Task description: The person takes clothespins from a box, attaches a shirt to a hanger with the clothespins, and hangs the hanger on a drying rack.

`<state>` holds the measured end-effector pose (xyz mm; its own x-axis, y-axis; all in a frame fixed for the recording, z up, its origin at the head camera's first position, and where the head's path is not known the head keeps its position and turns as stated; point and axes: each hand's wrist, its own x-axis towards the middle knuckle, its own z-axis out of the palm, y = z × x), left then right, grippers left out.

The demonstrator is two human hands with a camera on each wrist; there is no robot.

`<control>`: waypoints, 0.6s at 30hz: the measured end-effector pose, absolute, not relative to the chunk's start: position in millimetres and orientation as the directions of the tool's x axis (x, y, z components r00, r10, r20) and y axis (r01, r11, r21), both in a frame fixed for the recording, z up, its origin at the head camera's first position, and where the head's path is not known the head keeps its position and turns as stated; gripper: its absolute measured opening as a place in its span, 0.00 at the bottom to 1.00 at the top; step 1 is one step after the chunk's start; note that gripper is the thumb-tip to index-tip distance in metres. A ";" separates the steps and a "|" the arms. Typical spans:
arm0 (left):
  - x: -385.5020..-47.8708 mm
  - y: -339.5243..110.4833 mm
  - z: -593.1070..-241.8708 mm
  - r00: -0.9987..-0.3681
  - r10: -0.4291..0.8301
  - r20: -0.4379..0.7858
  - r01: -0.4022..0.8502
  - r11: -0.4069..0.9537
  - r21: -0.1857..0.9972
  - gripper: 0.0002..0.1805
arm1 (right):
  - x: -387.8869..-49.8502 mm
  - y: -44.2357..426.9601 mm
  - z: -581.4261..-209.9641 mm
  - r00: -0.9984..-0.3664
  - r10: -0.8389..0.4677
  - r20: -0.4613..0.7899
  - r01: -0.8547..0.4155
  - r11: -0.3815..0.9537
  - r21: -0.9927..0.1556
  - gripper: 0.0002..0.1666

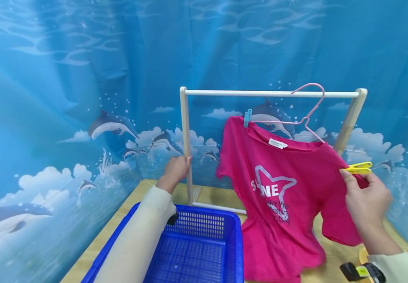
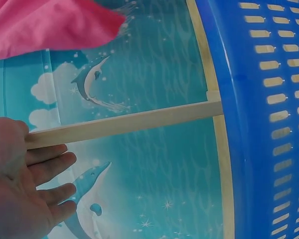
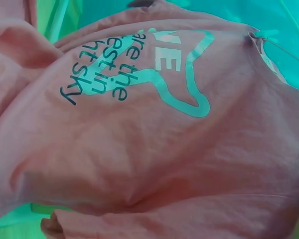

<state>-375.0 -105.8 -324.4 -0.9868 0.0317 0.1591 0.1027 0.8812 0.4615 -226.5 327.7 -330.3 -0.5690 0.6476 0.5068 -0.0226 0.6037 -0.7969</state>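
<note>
A bright pink T-shirt point(image 1: 278, 184) hangs on a pink hanger point(image 1: 308, 118), whose hook lies over the white rod of a wooden rack point(image 1: 239, 93). A blue clothespin point(image 1: 247, 118) is clipped at the shirt's left shoulder. My right hand point(image 1: 368, 200) pinches a yellow clothespin point(image 1: 359, 168) at the sleeve on the right. My left hand point(image 1: 177, 171) grips the rack's left post point(image 2: 124, 124), its fingers behind the wood in the left wrist view. Shirt fabric point(image 3: 139, 149) fills most of the right wrist view, where the right hand is out of sight.
A blue plastic basket point(image 1: 237, 236) stands on the wooden table point(image 1: 119, 224) in front of the rack, under my left arm. Part of a yellow-orange object point(image 1: 363, 255) shows by my right wrist. A blue dolphin-print curtain point(image 1: 66, 118) hangs behind and at the sides.
</note>
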 end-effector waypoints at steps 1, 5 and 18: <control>-375.0 -105.4 -324.4 -0.987 0.033 0.159 0.105 0.880 0.464 0.27 | -226.4 326.9 -329.1 -0.565 0.650 0.509 -0.028 0.601 -0.799 0.27; -374.4 -103.5 -323.8 -0.987 0.030 0.159 0.102 0.876 0.471 0.27 | -227.0 323.4 -326.1 -0.576 0.659 0.483 -0.028 0.575 -0.818 0.28; -376.6 -101.5 -325.8 -0.981 0.001 0.195 0.092 0.883 0.459 0.27 | -241.6 296.9 -312.6 -0.568 0.624 0.537 -0.074 0.611 -0.788 0.28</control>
<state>-376.6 -101.5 -325.8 -0.9809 0.0009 0.1946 0.0919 0.8835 0.4594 -241.6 296.9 -312.6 -0.5679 0.6240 0.5368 -0.0743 0.6106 -0.7885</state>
